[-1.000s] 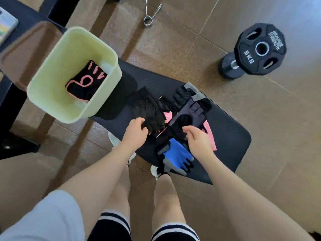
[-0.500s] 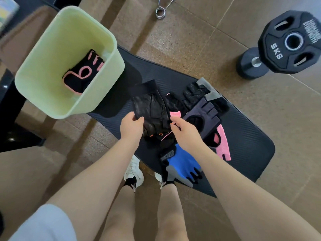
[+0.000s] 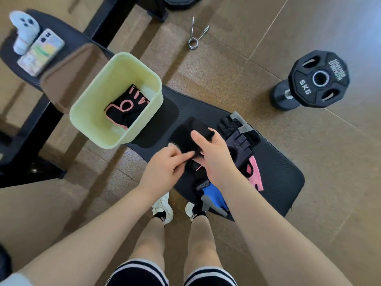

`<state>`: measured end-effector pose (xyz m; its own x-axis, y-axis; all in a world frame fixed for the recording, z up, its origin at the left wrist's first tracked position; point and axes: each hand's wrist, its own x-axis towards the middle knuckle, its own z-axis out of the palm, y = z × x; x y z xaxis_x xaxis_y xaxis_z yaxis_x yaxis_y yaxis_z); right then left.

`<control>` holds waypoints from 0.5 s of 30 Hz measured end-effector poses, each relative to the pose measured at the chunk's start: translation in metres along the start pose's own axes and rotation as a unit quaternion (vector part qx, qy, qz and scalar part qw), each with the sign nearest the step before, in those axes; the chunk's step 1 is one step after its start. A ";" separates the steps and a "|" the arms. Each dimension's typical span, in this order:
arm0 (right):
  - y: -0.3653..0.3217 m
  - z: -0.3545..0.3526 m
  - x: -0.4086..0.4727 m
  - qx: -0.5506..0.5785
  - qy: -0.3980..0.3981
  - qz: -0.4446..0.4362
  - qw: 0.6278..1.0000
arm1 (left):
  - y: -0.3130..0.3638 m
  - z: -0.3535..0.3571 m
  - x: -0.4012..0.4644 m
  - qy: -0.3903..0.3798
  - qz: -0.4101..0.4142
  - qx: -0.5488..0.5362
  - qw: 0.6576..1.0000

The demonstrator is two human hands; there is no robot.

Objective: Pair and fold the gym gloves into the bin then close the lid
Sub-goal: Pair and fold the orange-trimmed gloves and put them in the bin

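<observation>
Single head cam, wide-angle, facing steeply down.
Looks from above the person's own arms and legs; hands (image 3: 198, 159) sit near frame centre, close in. Mat (image 3: 276, 162), bin (image 3: 115, 141) and floor (image 3: 226, 69) fill the rest; edges bend.

Brown speckled floor (image 3: 237, 65) with thin seams lay under a black mat (image 3: 274, 162). Beyond the fingers stood a black bench (image 3: 68, 42); far to their right, a 5 kg dumbbell (image 3: 317, 79). Sunlight striped the floor.
</observation>
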<state>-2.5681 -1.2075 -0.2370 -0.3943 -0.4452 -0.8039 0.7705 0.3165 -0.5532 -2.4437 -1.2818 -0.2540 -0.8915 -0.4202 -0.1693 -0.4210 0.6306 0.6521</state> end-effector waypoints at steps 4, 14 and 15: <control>0.000 -0.007 0.000 0.071 0.087 -0.012 0.994 | 0.007 -0.009 0.005 -0.051 0.006 -0.025 0.998; 0.026 -0.014 -0.017 -0.015 0.107 -0.049 0.993 | 0.013 -0.014 0.012 -0.069 -0.302 -0.382 0.871; 0.033 -0.006 -0.019 -0.055 0.097 -0.069 0.991 | 0.014 -0.013 0.012 -0.077 -0.309 -0.381 0.868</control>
<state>-2.5384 -1.1831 -0.2409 -0.5898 -0.3242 -0.7396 0.6475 0.3575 -0.6730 -2.4582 -1.2866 -0.2377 -0.5717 -0.3962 -0.7185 -0.6456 -0.3231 0.6919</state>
